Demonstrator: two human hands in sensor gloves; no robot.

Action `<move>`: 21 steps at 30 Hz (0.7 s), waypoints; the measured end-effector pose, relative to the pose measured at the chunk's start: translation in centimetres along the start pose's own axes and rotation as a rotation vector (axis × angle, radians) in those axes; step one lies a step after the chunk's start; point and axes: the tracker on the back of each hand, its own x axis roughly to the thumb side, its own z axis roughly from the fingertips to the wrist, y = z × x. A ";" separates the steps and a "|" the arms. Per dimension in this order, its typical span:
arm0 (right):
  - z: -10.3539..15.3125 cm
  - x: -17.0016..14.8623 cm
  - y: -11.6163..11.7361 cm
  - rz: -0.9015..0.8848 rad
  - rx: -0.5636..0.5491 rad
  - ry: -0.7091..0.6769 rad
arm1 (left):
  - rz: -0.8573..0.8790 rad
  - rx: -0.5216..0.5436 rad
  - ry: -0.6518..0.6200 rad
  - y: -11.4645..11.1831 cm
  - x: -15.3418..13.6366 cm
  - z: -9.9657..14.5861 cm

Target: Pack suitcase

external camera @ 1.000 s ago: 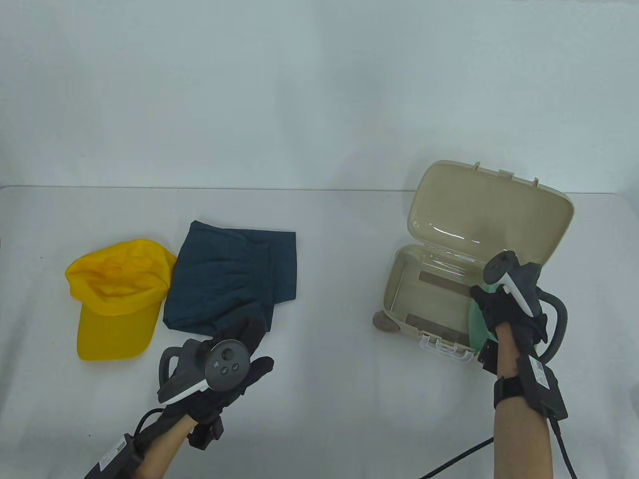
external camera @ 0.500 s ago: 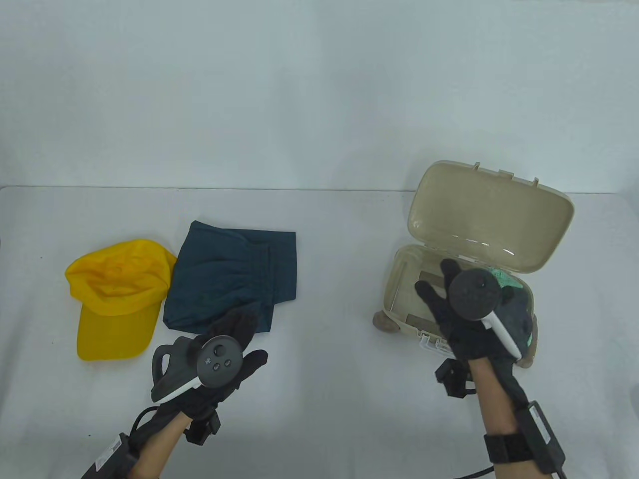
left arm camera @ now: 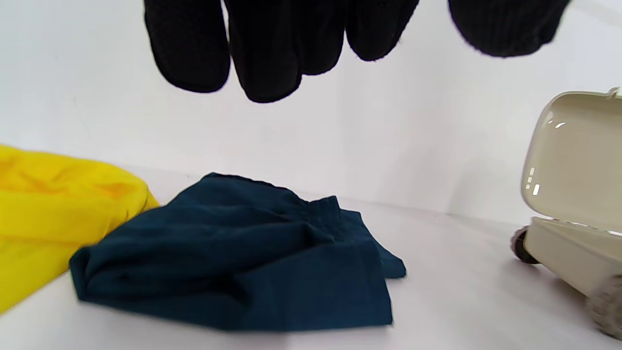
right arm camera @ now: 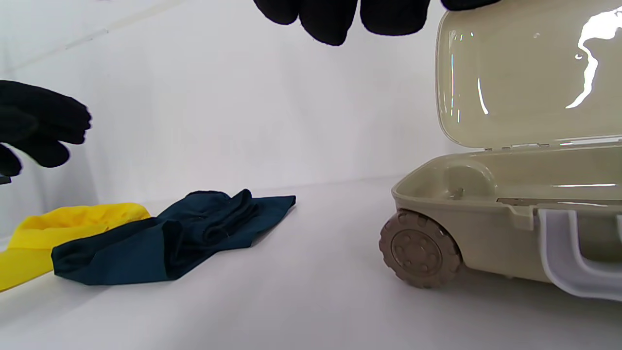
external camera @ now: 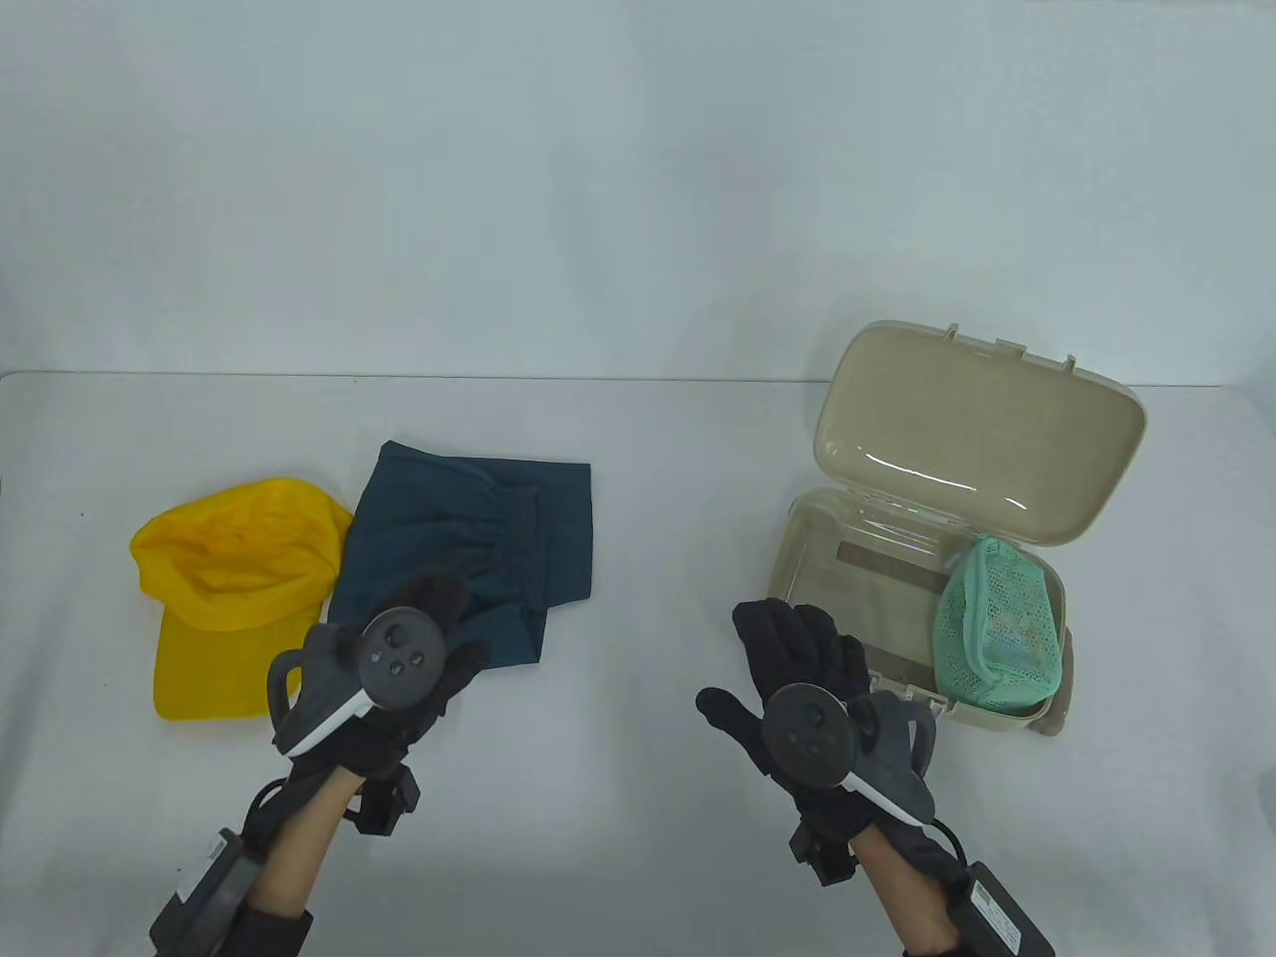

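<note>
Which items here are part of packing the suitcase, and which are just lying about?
Part of the job:
suitcase, lid open
green mesh pouch, already inside it
dark blue shorts, on the table
yellow cap, beside the shorts

Lying about:
nothing else; only the bare table and both empty hands

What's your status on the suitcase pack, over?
Left hand and right hand both open, holding nothing. Green mesh pouch in the open suitcase; blue shorts and yellow cap unpacked on the table. Nothing in the way.
</note>
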 end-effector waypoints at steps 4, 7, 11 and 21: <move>0.2 -0.3 -0.3 -0.011 -0.006 0.009 | -0.098 -0.028 0.013 1.7 0.9 -5.2; 0.1 -0.7 -0.2 -0.022 0.009 0.015 | -0.134 -0.052 0.025 2.6 1.9 -9.2; 0.1 -0.6 -0.1 -0.020 0.022 0.012 | -0.176 -0.071 0.092 1.5 2.8 -14.2; 0.0 -0.4 0.3 -0.017 0.053 0.006 | -0.359 -0.192 0.195 -5.4 2.7 -19.5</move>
